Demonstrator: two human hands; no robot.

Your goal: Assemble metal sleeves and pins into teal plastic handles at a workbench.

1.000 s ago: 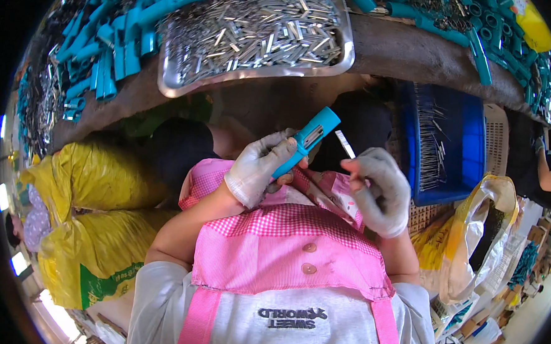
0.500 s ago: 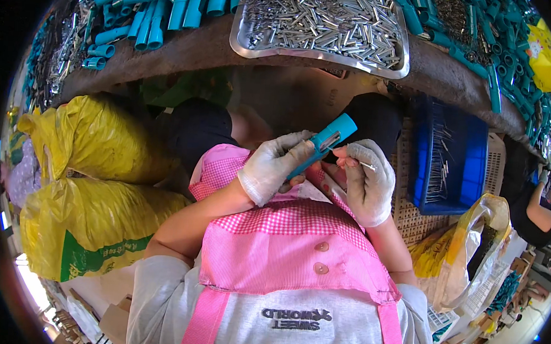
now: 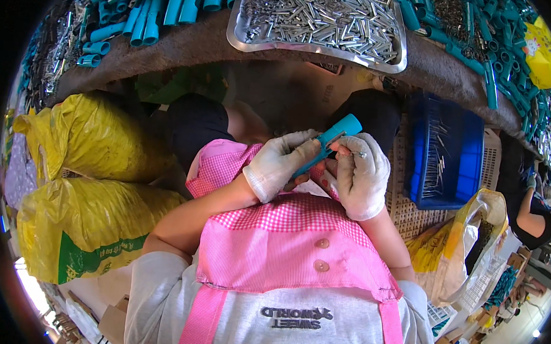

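My left hand (image 3: 280, 166) grips teal tube (image 3: 327, 143); right hand (image 3: 361, 173), fingers pinching small metal pin (image 3: 355, 154), now closed in at tube's 3 o'clock, touching; insertion under way.

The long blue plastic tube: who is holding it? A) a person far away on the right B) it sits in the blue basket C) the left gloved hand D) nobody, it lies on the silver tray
C: the left hand in a white glove grips the long blue plastic tube, while the right hand pinches a small metal pin beside it.
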